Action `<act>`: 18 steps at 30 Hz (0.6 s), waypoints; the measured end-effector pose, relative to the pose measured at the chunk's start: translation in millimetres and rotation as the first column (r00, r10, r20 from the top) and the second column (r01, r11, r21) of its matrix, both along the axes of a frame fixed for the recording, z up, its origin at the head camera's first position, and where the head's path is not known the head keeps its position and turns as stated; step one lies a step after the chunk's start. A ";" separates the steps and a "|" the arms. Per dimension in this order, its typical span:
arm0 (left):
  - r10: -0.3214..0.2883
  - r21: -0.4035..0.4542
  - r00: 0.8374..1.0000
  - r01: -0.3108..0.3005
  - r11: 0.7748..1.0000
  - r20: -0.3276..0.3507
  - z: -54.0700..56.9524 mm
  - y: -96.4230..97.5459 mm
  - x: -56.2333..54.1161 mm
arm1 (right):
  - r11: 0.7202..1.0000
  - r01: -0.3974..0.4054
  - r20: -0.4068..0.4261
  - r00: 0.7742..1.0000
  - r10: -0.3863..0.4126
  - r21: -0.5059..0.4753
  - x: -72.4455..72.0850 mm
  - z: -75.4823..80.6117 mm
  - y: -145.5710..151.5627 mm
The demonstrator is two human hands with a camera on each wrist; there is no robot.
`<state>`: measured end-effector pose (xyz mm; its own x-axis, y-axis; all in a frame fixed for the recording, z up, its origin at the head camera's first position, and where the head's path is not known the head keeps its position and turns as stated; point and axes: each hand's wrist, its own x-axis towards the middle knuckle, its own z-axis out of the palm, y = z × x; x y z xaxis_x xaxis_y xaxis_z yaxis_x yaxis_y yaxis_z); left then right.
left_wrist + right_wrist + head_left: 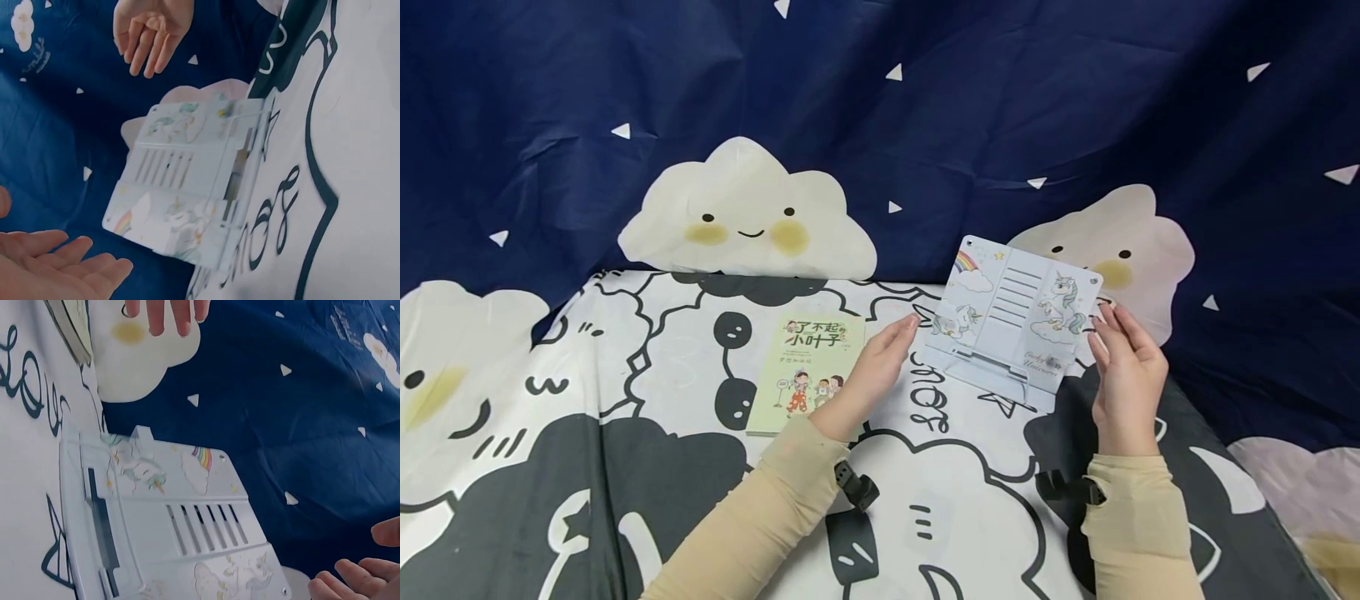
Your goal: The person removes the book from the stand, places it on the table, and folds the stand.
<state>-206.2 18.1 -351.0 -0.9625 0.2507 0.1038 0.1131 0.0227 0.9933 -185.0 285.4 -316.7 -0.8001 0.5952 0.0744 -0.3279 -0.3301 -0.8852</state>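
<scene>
A white bookstand (1009,312) with unicorn and rainbow pictures and a slotted middle panel stands tilted back on the patterned cloth. In the head view my left hand (880,358) is at its left side, fingers extended. On the other side my right hand (1126,379) is raised near the stand's right edge, fingers loosely bent. Both wrist views show gaps between the hands and the bookstand (181,178); the left palm (59,265) faces up there with nothing in it. A pale green book (797,379) lies flat, partly behind my left forearm.
The cloth (917,500) carries black-and-white cartoon prints and covers the surface. Behind it hangs a dark blue curtain (970,125) with white triangles and smiling clouds. A black wrist camera (856,486) is strapped on the left wrist, another (1067,489) on the right.
</scene>
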 end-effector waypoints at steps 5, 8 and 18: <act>-0.001 -0.031 0.997 0.004 1.000 0.079 -6.7 11.6 -1.4 | 1.000 -0.011 0.082 0.997 0.008 0.028 -2.2 -3.1 6.7; -0.004 -0.029 0.994 0.007 1.000 0.112 -10.6 17.5 -2.4 | 0.999 -0.023 0.120 0.993 0.018 0.039 -3.5 -6.1 10.7; -0.062 0.046 0.981 0.054 0.997 0.183 -24.3 34.4 -0.1 | 0.999 -0.032 0.184 0.982 0.031 0.002 -11.2 -19.0 22.3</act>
<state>-206.3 52.5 -375.3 -0.9499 0.3061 -0.0632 -0.0725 -0.0188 0.9972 -196.1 307.7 -335.7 -0.8185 0.5698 -0.0729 -0.1490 -0.3333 -0.9310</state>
